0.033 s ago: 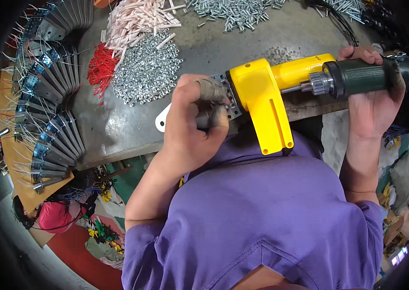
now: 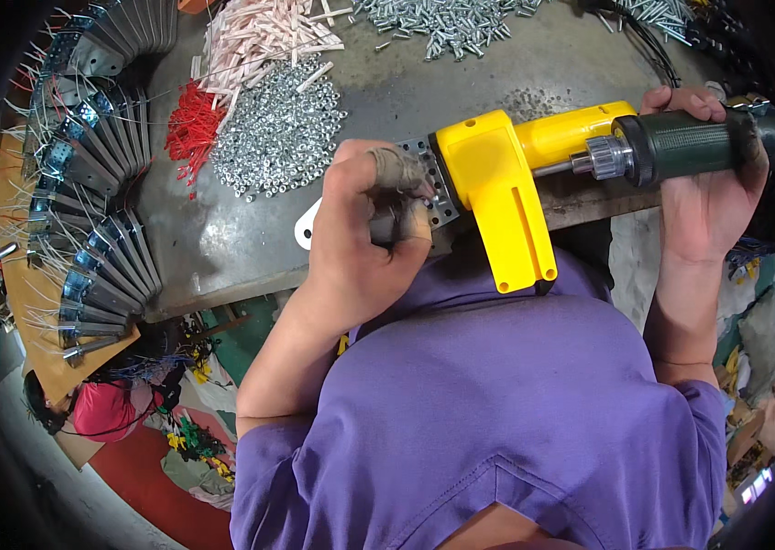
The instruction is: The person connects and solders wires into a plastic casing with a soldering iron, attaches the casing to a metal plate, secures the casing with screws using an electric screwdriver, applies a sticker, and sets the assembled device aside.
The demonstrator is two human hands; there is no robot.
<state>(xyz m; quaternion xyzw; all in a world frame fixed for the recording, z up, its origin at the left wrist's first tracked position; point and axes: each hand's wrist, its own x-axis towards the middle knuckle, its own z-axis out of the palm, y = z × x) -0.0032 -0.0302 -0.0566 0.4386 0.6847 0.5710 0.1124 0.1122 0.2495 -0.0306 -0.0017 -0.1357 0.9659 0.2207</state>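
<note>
My left hand [image 2: 351, 243], taped on some fingers, is closed around a perforated metal plate [image 2: 442, 213]. The plate meets a yellow plastic housing [image 2: 488, 170] on its right. A white rounded tab with a hole [image 2: 305, 227] sticks out behind the hand. My right hand [image 2: 703, 211] grips a dark green electric screwdriver [image 2: 690, 147] lying level. Its bit [image 2: 552, 169] reaches the right side of the housing; the tip is hidden. Behind the bit extends a yellow rounded part [image 2: 566, 133]; whether it joins the housing, I cannot tell. What my left fingertips pinch is hidden.
On the grey table [image 2: 213, 243] lie piles of nuts [image 2: 277, 133], red pieces [image 2: 191, 133], pale sticks [image 2: 263, 41] and screws [image 2: 447, 26]. Dark metal parts with wires [image 2: 98, 275] line the left edge. Black cables [image 2: 648, 41] run at the back right.
My left fingertips have shifted slightly, and a little more of the perforated plate shows. The screwdriver and the yellow housing look unmoved.
</note>
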